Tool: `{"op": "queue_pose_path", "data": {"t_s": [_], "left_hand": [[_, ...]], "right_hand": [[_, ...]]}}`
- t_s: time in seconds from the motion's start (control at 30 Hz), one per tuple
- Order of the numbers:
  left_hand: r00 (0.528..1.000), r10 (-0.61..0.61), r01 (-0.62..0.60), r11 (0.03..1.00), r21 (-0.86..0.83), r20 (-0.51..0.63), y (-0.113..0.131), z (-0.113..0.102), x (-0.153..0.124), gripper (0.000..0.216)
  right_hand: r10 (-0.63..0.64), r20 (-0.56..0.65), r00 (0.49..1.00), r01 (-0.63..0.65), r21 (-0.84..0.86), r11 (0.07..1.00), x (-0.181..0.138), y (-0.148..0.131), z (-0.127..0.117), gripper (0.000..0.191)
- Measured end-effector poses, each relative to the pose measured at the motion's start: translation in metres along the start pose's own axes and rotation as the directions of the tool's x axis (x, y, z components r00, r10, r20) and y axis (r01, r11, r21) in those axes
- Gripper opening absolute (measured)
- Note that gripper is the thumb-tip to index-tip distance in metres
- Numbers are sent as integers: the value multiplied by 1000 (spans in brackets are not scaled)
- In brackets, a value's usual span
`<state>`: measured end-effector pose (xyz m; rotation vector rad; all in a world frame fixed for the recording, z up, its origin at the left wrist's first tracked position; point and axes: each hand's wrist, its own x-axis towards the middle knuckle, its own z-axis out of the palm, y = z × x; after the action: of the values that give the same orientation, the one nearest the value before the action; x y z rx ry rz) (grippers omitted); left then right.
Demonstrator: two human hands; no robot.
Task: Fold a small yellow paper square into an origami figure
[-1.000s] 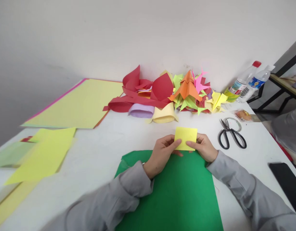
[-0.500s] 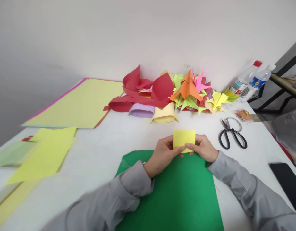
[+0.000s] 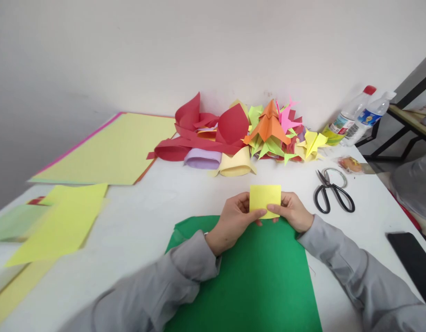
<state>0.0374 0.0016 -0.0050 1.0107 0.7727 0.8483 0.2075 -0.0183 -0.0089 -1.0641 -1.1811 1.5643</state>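
A small, nearly square piece of yellow paper (image 3: 264, 197) is held upright between my two hands. My left hand (image 3: 234, 221) pinches its lower left side, thumb across the front and fingers behind. On the other side my right hand (image 3: 294, 213) grips the lower right part the same way, and the two thumb tips almost meet near the bottom edge. Most of my fingers behind the paper are hidden. Below both hands a large green sheet (image 3: 254, 281) lies on the white table (image 3: 136, 230).
Red paper shapes (image 3: 233, 127) and folded paper figures (image 3: 270, 122) are heaped against the wall. Black-handled scissors (image 3: 332, 189), a phone (image 3: 411, 263) and two bottles (image 3: 367, 119) are on the right. Yellow sheets (image 3: 65, 226) and a stack of large coloured sheets (image 3: 109, 147) lie left.
Both hands keep the same grip on the yellow paper. The paper has risen very slightly, and the whole view has shifted a little.
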Motion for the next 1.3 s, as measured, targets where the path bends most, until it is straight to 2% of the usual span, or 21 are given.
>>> {"op": "queue_pose_path", "data": {"t_s": [0.23, 0.67, 0.83, 1.0, 1.3], "left_hand": [[999, 7, -6, 1000, 8, -45, 1, 0, 0, 35], [1000, 7, -6, 998, -64, 18, 1, -5, 2, 35], [998, 41, -40, 999, -27, 52, 3, -3, -1, 37], [997, 21, -24, 999, 43, 73, 3, -1, -2, 44], [993, 45, -51, 997, 61, 106, 2, -2, -1, 42]], "right_hand": [[-5, -22, 1000, 6, 64, 998, 1, 3, -2, 33], [3, -84, 996, 15, 208, 978, 2, -2, 1, 28], [-24, -74, 997, 31, 103, 994, 1, 2, -2, 31], [12, -46, 999, -13, -37, 999, -2, -1, 0, 33], [-14, -5, 1000, 13, -115, 993, -4, -3, 2, 33]]}}
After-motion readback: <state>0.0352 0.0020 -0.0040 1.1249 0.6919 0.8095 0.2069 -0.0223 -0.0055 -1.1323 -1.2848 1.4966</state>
